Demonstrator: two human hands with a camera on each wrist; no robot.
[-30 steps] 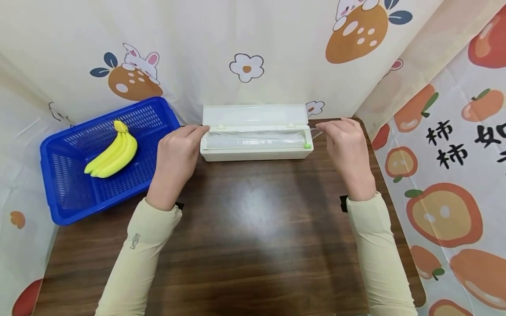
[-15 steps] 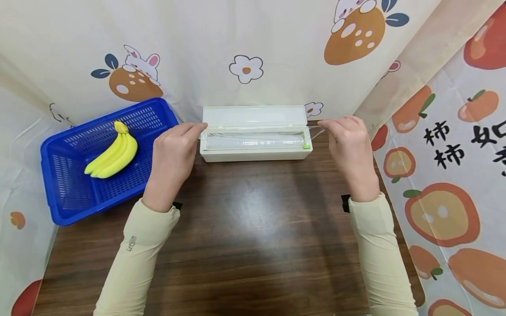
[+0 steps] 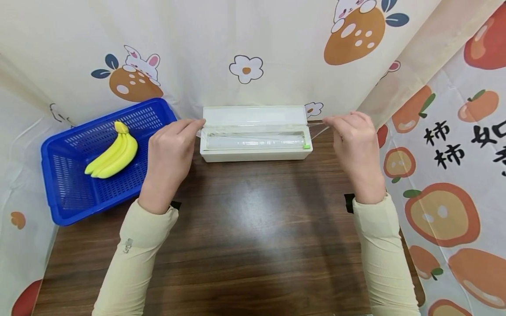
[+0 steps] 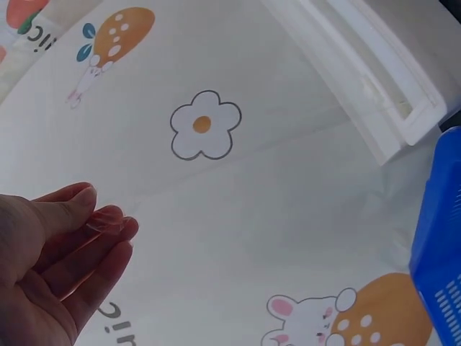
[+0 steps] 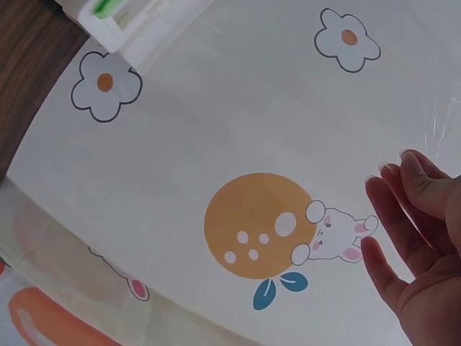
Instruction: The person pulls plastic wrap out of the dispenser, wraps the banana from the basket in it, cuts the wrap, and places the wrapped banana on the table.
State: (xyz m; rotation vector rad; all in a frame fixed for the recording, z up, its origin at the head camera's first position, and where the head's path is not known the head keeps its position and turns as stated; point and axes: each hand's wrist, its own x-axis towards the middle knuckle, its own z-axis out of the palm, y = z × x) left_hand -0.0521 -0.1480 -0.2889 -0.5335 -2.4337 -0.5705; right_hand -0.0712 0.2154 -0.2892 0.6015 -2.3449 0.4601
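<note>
A white cling film dispenser (image 3: 256, 155) stands at the back of the table with its lid (image 3: 254, 115) tipped up. Inside lies a roll of clear film (image 3: 253, 142). My left hand (image 3: 169, 149) pinches one corner of the drawn-out cling film at the dispenser's left end; in the left wrist view a crumpled bit of film (image 4: 108, 223) shows between thumb and fingers. Beyond the right end, my right hand (image 3: 356, 142) pinches the other corner, and the film (image 3: 317, 130) stretches from there back to the box. Creases in the film (image 5: 441, 126) run toward the right thumb.
A blue plastic basket (image 3: 55, 184) holding a bunch of yellow bananas (image 3: 114, 153) stands left of the dispenser, close to my left hand. A printed curtain (image 3: 276, 35) hangs right behind. Under everything is a dark wooden table (image 3: 253, 245).
Both hands have risen slightly away from the dispenser and spread apart, the left to the left and the right to the right, drawing the cling film up. The dispenser and basket stay put.
</note>
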